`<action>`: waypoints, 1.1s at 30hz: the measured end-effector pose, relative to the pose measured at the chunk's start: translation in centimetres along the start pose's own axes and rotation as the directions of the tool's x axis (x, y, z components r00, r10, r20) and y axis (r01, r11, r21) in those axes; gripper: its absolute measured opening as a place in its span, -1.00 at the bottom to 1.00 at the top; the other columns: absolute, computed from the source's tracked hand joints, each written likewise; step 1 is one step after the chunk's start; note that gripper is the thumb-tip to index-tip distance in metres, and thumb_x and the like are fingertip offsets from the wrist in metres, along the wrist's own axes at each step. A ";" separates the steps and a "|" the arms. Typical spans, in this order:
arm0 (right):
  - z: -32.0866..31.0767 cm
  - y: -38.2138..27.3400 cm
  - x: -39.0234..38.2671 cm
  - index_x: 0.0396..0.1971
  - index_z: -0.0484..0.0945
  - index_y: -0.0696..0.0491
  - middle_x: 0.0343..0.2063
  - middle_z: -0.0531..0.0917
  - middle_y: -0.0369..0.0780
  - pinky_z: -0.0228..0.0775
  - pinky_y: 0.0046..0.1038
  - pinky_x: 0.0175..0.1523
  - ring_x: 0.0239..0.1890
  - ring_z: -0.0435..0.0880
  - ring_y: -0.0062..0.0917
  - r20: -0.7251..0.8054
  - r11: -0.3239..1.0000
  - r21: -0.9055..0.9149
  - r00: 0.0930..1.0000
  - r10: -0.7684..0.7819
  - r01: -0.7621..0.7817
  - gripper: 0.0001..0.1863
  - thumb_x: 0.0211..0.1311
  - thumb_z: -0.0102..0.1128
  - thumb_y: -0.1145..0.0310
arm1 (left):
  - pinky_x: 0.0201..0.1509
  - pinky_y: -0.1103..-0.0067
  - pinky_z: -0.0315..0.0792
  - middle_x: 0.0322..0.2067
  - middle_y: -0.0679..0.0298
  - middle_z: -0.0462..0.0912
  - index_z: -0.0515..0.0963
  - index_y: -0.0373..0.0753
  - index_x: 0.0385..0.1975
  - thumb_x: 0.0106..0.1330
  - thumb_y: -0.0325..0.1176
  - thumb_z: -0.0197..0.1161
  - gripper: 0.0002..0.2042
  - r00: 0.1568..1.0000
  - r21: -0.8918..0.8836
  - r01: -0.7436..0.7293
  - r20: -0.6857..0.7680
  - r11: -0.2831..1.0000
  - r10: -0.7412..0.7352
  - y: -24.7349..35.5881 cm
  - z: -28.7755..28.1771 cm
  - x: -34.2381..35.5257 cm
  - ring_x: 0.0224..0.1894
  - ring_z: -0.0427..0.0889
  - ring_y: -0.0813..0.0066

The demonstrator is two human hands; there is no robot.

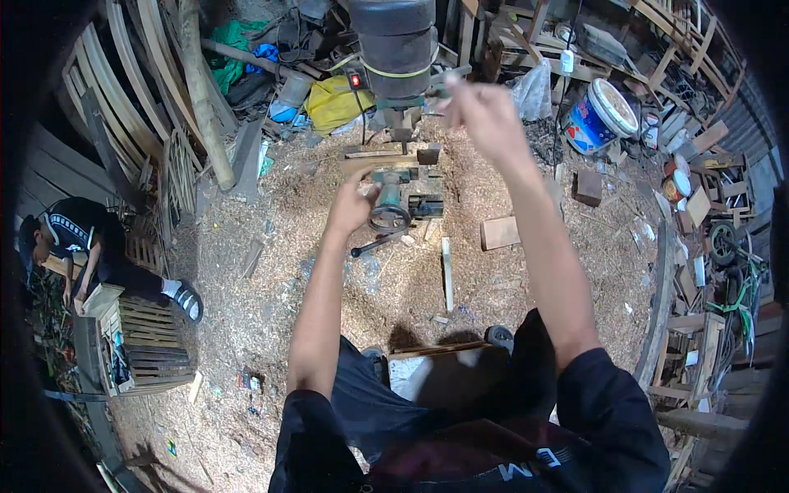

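Note:
I stand over a drill press (396, 49) with a dark motor head and a green table with a vise (408, 200). My left hand (353, 204) grips the near end of a curved wooden piece (374, 163) lying on that table under the spindle. My right hand (486, 111) is raised to the right of the head, slightly blurred, with its fingers closed around the thin metal feed lever (448, 78). A round handwheel (389, 218) sits just below my left hand.
Sawdust covers the floor. A wood block (500, 232) and a pale stick (447, 273) lie near the press. A blue-and-white bucket (606, 115) stands at the right and a yellow bag (333, 103) behind. Another person (86, 246) sits at the left by a slatted crate (148, 345).

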State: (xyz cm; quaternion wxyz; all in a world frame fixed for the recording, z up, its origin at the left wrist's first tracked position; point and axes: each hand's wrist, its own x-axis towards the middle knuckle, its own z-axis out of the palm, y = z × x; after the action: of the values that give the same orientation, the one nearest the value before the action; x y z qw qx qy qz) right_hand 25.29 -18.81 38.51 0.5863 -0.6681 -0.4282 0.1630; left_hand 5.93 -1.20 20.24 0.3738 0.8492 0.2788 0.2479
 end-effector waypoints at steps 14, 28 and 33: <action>-1.5 -1.0 19.2 -0.03 0.43 0.23 -0.19 0.64 -0.13 0.42 -0.38 -0.04 -0.15 0.59 -0.44 -0.395 0.768 -0.246 0.662 -0.637 0.592 -0.69 0.43 0.08 0.30 | 0.33 0.31 0.29 0.11 -0.10 0.54 0.49 -0.35 0.11 0.23 -0.26 0.27 -0.53 0.999 0.190 0.011 0.049 0.982 -0.021 -1.8 0.3 -1.3 0.23 0.45 -0.03; 7.7 25.7 -14.5 0.03 0.47 0.23 -0.08 0.61 0.05 0.45 -0.29 0.11 -0.03 0.63 -0.20 -0.146 0.952 -0.158 0.960 0.239 -0.261 -0.58 0.31 0.18 0.25 | 0.44 0.08 0.11 0.49 0.07 -0.10 -0.07 -0.28 0.45 0.29 -0.15 0.19 -0.19 0.816 0.589 0.221 0.325 0.777 -0.479 -15.4 5.2 -11.9 0.48 0.04 0.09; 9.7 27.3 -16.6 0.03 0.47 0.23 -0.11 0.61 0.06 0.46 -0.28 0.08 -0.08 0.63 -0.17 -0.133 0.922 -0.290 0.965 0.226 -0.256 -0.59 0.26 0.19 0.30 | 0.46 -0.01 0.01 0.52 0.18 -0.29 -0.28 -0.22 0.48 0.30 -0.13 0.15 -0.11 0.768 0.635 0.264 0.317 0.726 -0.557 -17.5 7.4 -14.0 0.53 -0.14 0.19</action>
State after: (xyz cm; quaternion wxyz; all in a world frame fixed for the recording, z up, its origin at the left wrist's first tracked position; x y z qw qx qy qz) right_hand 19.09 -23.78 6.05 0.4716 -0.8053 -0.3337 0.1333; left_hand -4.56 -4.22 -0.69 0.2145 0.8663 0.4221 -0.1590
